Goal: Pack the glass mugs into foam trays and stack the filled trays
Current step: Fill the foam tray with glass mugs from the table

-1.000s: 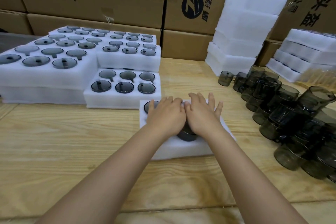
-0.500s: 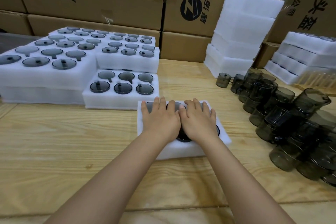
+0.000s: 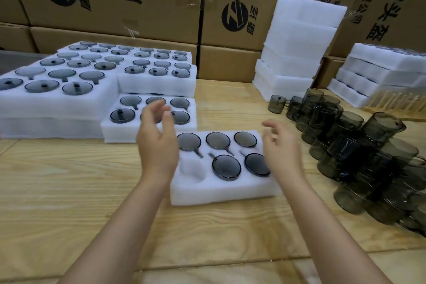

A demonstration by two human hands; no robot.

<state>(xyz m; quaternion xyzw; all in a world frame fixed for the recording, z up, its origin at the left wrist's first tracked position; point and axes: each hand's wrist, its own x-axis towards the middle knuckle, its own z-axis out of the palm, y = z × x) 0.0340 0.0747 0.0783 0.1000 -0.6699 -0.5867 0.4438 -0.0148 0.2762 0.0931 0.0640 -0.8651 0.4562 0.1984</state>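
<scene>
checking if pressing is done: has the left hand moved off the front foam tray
Yes. The left hand has lifted off the foam tray and swung left, past its left edge.

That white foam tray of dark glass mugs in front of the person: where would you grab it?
Probably by its two short ends, one hand from each side, fingers under the bottom edge. The white foam tray is wide, flat and soft, with five dark glass mugs seated in it, so a level lift seems safest. The left hand and right hand hover open near those ends.
</scene>
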